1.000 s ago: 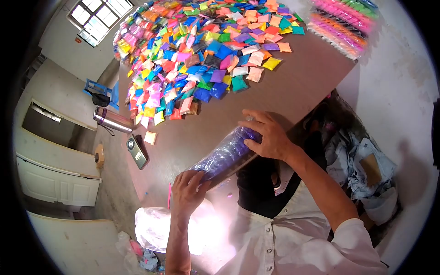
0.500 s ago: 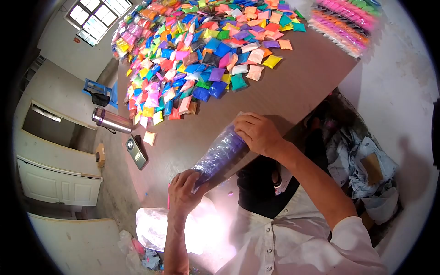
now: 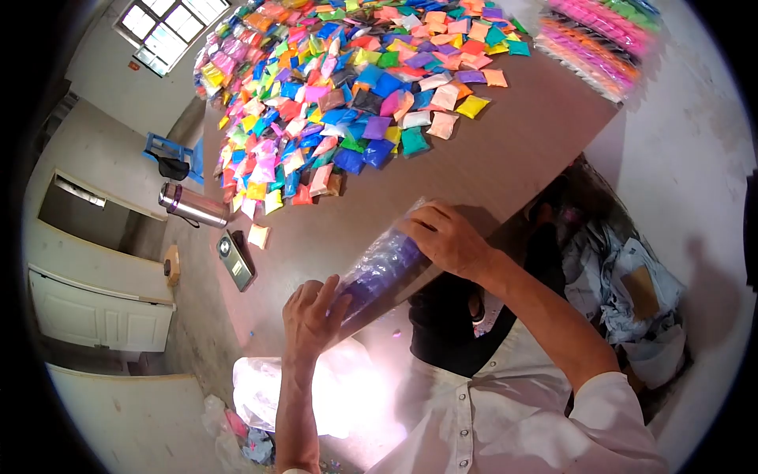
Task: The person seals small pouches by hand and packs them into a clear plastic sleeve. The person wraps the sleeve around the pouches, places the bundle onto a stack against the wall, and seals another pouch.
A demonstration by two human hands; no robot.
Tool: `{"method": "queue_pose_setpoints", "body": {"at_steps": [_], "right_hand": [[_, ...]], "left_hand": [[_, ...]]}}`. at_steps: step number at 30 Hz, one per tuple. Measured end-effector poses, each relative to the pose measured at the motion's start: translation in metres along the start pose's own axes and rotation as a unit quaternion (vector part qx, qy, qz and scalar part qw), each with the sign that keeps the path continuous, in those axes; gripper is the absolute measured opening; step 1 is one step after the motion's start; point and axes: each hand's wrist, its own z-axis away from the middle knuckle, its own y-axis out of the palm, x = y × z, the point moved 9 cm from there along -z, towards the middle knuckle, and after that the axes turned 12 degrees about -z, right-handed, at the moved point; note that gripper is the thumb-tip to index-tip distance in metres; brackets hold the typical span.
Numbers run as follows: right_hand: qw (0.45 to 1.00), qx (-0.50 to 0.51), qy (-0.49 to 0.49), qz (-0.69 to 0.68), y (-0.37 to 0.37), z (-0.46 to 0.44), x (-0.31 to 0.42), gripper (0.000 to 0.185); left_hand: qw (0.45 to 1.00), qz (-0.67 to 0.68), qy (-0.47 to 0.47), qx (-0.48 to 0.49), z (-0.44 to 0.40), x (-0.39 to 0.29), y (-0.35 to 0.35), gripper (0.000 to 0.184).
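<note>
A long clear plastic bag (image 3: 383, 265) with purple contents lies slantwise near the table's front edge, shiny and creased. My left hand (image 3: 313, 316) is at its lower left end, with the fingers bent and the thumb against the plastic. At the upper right end, my right hand (image 3: 448, 239) grips the bag with curled fingers. Part of each end is hidden behind the hands. I cannot tell what the purple contents are.
A large heap of small colourful packets (image 3: 347, 103) covers the far side of the brown table (image 3: 521, 142). Stacked bundles in clear wrap (image 3: 596, 39) stand at the back right. A steel flask (image 3: 193, 205) and a phone (image 3: 235, 261) are on the left edge. Crumpled plastic (image 3: 639, 284) lies below right.
My left hand has shifted slightly left and up, and its fingers look straighter. The bag looks flatter and smoother. My right hand has barely moved along the upper end.
</note>
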Motion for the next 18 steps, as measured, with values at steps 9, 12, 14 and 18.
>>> {"method": "queue_pose_setpoints", "body": {"at_steps": [9,12,14,18], "right_hand": [[1.0,0.016,0.017,0.004,0.001,0.003,0.0,0.026],[0.999,0.006,0.002,0.036,-0.003,0.003,0.003,0.024],[0.999,0.013,0.01,0.034,-0.002,0.003,0.002,0.023],[0.998,0.055,0.009,0.033,-0.005,0.008,0.001,0.023]], "left_hand": [[0.999,-0.041,0.017,0.0,0.008,-0.006,-0.002,0.034],[0.997,-0.064,0.032,0.01,0.009,-0.009,0.0,0.034],[0.997,-0.068,0.03,0.01,0.01,-0.01,0.0,0.034],[0.997,-0.067,0.029,0.031,0.012,-0.012,0.0,0.035]]}}
